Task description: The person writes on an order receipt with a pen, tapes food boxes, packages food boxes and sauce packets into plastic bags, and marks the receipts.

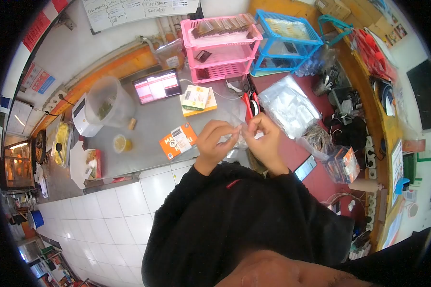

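Clear plastic (243, 137) sits between my fingertips at the gray desk's (146, 134) edge, pinched in a narrow grip by my left hand (216, 143) and right hand (264, 142), knuckles raised, wrists angled inward, forearms reaching from black sleeves (178, 192).

One left hand (216, 142) and one right hand (265, 139) are showing centrally, two racks (225, 43) are standing at twelve and one o'clock, one clear tub (122, 104) is standing at ten, one cup (122, 144) at nine, and one phone (306, 167) is lying between three and four.
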A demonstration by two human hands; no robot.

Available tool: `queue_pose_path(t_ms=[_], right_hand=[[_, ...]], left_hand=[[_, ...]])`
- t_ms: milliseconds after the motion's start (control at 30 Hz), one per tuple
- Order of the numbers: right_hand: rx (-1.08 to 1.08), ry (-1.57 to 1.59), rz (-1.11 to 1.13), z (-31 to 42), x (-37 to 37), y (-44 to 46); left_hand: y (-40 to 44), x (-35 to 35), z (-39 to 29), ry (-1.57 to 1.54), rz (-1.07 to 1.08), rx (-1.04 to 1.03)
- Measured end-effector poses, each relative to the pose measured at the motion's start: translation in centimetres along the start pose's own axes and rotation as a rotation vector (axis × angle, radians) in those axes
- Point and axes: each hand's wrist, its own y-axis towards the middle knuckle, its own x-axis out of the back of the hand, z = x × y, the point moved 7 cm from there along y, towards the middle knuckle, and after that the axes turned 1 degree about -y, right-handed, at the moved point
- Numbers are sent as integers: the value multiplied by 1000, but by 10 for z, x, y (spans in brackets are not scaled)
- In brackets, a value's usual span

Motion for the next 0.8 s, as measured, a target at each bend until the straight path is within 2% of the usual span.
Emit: queue_pose_path(t_ms=[67,167,267,367,467,533,633,700,733,767,800], right_hand=[[13,4,17,-1,-5,-1],[37,-32,20,-3,-7,-3],[19,-50,20,-3,-6,-4],[-7,-16,29,-9,-2,-2],[-18,-12,25,-16,1,1],[-51,-20,24,-21,2,4],[-145,-5,94,-30,-6,5],[-160,-121,145,-24,-5,6],[-167,-181,173,-22,-5,6],[-128,-195,109,-24,5,7],[-88,-208,44,-30,17,7]], left_hand=[[-7,1,4,-37,-20,44],[-9,-5,2,-43,88,1],[-7,-11,2,-126,153,44],[-7,-15,2,-90,215,-22],[-14,-17,7,-37,462,187],[-17,-20,9,-193,465,347],[-26,-23,23,-235,598,565],[-22,-14,32,-122,623,497],[-15,-7,35,-29,579,361],[-9,2,34,65,528,226],[-1,18,36,145,426,196]])
